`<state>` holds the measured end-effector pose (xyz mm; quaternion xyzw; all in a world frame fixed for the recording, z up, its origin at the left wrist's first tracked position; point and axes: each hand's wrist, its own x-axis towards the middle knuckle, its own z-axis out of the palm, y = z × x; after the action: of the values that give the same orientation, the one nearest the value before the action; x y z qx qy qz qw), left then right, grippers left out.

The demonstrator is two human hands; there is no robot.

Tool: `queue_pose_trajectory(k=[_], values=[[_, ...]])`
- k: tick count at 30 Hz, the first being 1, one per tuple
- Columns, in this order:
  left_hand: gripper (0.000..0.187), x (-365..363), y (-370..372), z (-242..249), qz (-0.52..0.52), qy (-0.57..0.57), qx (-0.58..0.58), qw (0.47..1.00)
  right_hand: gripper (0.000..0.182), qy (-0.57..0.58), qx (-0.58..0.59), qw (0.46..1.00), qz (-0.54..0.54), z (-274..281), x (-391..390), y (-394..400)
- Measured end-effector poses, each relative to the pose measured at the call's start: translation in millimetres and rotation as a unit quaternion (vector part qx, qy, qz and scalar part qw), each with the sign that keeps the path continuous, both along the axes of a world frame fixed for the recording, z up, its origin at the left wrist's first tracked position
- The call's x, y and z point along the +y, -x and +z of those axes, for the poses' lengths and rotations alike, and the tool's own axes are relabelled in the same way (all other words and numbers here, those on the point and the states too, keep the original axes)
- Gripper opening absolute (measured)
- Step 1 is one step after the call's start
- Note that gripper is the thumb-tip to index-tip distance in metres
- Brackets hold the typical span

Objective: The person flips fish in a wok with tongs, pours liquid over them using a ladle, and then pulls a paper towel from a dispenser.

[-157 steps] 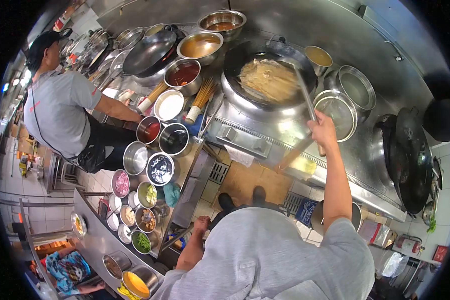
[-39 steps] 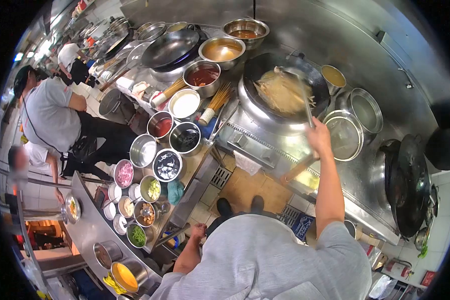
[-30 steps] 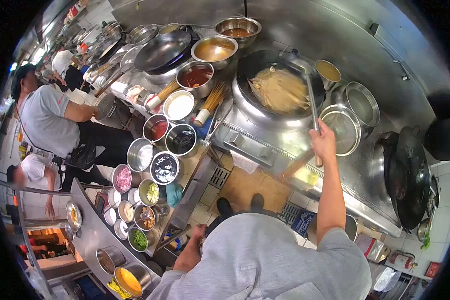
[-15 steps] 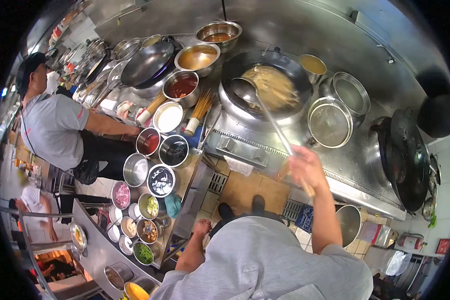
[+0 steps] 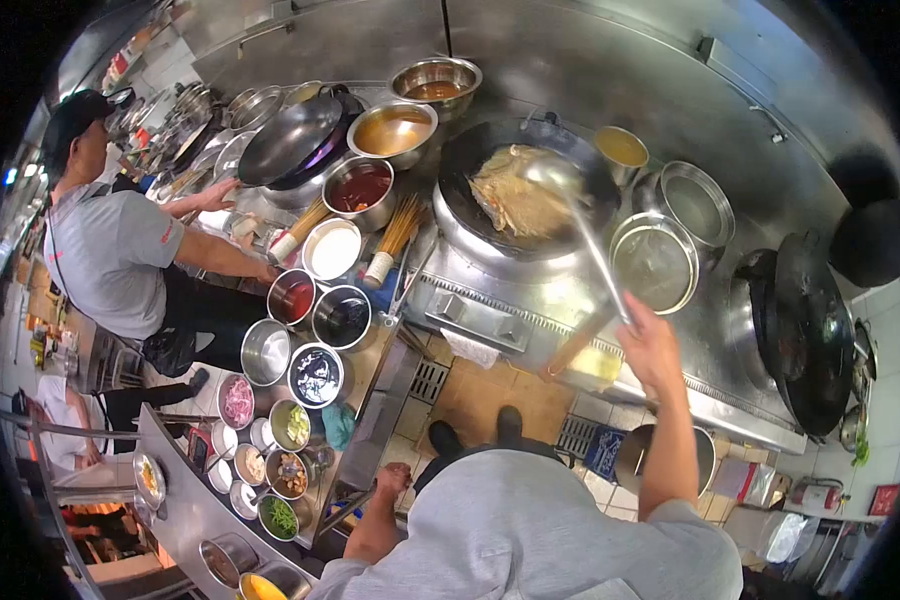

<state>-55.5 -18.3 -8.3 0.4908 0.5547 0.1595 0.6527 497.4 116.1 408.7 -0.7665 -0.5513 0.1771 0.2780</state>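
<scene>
My right hand [image 5: 651, 347] is wrapped round the handle of a long ladle [image 5: 598, 245], whose bowl [image 5: 555, 176] rests over the right part of the food in the wok. The wok [image 5: 460, 160] is large and black, set on the stove. In it lies a pale brown, flat mass of food [image 5: 515, 195] with some liquid at its edge. Down at my left side, beside the counter, my left hand [image 5: 394, 477] is curled into a fist with nothing visible in it.
Left of the wok stand bowls of brown liquid [image 5: 392, 132] and a pot of red sauce [image 5: 358, 188]. Several ingredient pots [image 5: 292, 425] crowd the left counter. On the right are a strainer pot [image 5: 654, 262] and stacked woks [image 5: 805, 335]. A co-worker [image 5: 120, 240] stands at the left.
The ladle bowl has swung from the wok's left side to the right, over the food. The food has shifted left. My right hand has moved slightly right, and the co-worker's arm reaches forward.
</scene>
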Motion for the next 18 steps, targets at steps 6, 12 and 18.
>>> queue_pose_trajectory(k=[6, 12, 18], values=[[0.026, -9.1, -20.6, 0.9, -0.258, -0.148, 0.230, 0.927, 0.055, 0.074, -0.160, 0.984, -0.021, 61.1, -44.9, -31.5], [0.033, 45.1, -72.6, -6.1, -0.117, -0.039, 0.175, 0.977, 0.063, 0.086, -0.131, 0.987, -0.039, 0.0, -43.0, -42.6], [0.018, 168.5, -170.9, 3.0, 0.235, 0.147, -0.089, 0.957, 0.073, -0.010, -0.017, 0.991, -0.133, -20.6, -69.1, -31.2]])
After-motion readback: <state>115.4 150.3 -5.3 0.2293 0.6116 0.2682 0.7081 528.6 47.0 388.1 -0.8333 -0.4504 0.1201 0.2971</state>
